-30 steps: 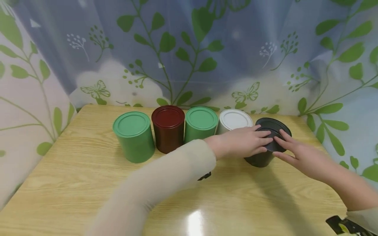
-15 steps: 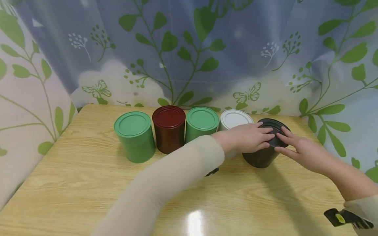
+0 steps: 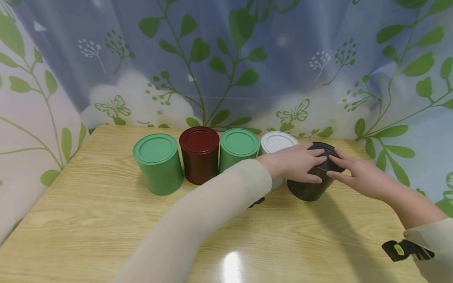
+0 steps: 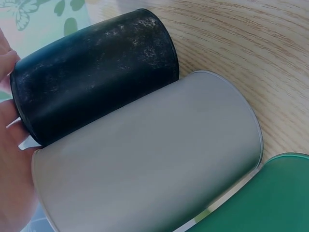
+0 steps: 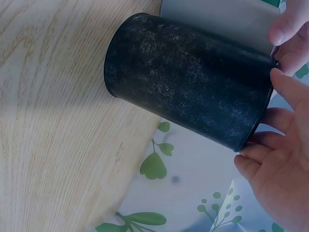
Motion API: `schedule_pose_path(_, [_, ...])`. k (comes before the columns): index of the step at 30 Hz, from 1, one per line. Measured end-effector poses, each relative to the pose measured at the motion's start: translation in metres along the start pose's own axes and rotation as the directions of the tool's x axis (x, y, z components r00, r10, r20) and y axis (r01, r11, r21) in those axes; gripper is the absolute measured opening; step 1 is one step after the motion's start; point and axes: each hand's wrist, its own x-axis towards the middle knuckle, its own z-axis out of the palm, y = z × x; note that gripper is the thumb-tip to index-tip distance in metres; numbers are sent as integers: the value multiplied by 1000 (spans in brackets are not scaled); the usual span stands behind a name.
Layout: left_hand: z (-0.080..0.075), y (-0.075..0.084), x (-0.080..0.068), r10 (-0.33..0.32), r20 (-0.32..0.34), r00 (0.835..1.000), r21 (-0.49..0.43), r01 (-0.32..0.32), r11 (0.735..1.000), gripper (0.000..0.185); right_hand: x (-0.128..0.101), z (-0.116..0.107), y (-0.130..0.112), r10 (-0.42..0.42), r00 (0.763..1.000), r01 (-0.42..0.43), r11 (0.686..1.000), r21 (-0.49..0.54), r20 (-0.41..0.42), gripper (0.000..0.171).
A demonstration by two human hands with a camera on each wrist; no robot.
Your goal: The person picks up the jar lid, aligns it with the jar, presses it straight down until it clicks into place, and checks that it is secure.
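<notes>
A scuffed black can (image 3: 307, 189) stands upright at the right end of a row of cans. My left hand (image 3: 295, 162) reaches across from the left, its fingertips on the black lid and thumb at the near rim. From the right, my right hand (image 3: 368, 179) touches the opposite edge of that lid with spread, nearly straight fingers. In the left wrist view the black can (image 4: 94, 77) lies right against the white can (image 4: 145, 154). Fingertips (image 5: 250, 166) of the right hand meet the black can's top rim in the right wrist view.
Left of the white can stand a green can (image 3: 240, 143), a dark red can (image 3: 199, 161) and another green can (image 3: 160, 169), set slightly nearer. They share a wooden table (image 3: 88, 220). A leaf-patterned curtain (image 3: 276, 70) closes off the back and sides.
The black can has shifted slightly left, closer to the white can, with both hands at its top. The other cans keep their places; the view itself sways a little.
</notes>
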Motion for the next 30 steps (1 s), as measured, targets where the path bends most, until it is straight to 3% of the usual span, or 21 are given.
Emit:
schedule_pose_path(14, [1, 0, -2, -28, -40, 999, 4, 28, 1000, 75, 7, 0, 3, 26, 1000, -27, 1000, 9, 16, 79])
schedule_pose_path(30, [6, 2, 0, -46, -59, 997, 75, 51, 996, 76, 8, 2, 2, 22, 1000, -21, 1000, -8, 14, 81])
